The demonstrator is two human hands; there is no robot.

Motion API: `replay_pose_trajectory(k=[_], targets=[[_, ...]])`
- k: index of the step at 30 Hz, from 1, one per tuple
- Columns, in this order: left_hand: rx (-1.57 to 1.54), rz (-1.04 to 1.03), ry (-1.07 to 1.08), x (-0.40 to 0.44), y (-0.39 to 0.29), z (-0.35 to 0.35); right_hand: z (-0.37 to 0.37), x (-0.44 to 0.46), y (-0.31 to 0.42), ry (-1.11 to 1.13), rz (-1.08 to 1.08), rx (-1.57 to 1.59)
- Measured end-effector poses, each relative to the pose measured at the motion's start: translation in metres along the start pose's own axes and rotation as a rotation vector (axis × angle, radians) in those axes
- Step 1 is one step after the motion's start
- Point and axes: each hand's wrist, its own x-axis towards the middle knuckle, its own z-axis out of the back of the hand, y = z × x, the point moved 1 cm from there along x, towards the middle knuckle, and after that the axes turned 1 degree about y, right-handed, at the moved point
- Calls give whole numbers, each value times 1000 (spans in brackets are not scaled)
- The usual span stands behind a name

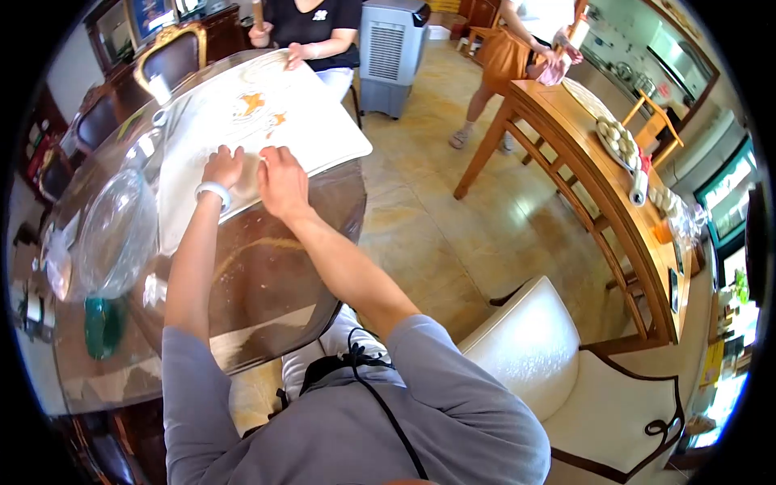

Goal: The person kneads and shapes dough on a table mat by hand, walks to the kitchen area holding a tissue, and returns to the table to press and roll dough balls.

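a large white mat (331, 137) lies across a glossy brown surface (339, 202). over its near part, the person's left hand (224, 167) and right hand (283, 179) are side by side, fingers loosely bent; whether either grasps anything cannot be told. a clear bowl (119, 234) stands left of the mat.

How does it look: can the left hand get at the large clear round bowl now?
Probably yes: the left hand is at the white flat mat, and the clear bowl sits to its left, with nothing visible blocking the way.
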Motion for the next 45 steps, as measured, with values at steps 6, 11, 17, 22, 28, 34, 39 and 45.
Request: replay_pose_trajectory(k=[6,11,17,22,28,34,39,45], targets=[[37,-116,253,31,-16,-15,-2,7,-12,5,115,-38],[124,-78,228,13,-15,-2,6,8,7,-14,147,74],[123,-261,14,13,0,-24,19,10,26,-25,149,165],[104,-237,110,32,-9,-22,11,12,20,1,152,123],[167,-283,-8,36,-11,-20,5,10,3,32,144,23],[-2,-349,-183,-12,-38,26,5,8,-3,46,110,-14],[-39,-354,-105,-43,-42,40,9,8,1,-12,79,60],[125,-746,-486,-62,-29,-9,20,12,4,-52,29,28]])
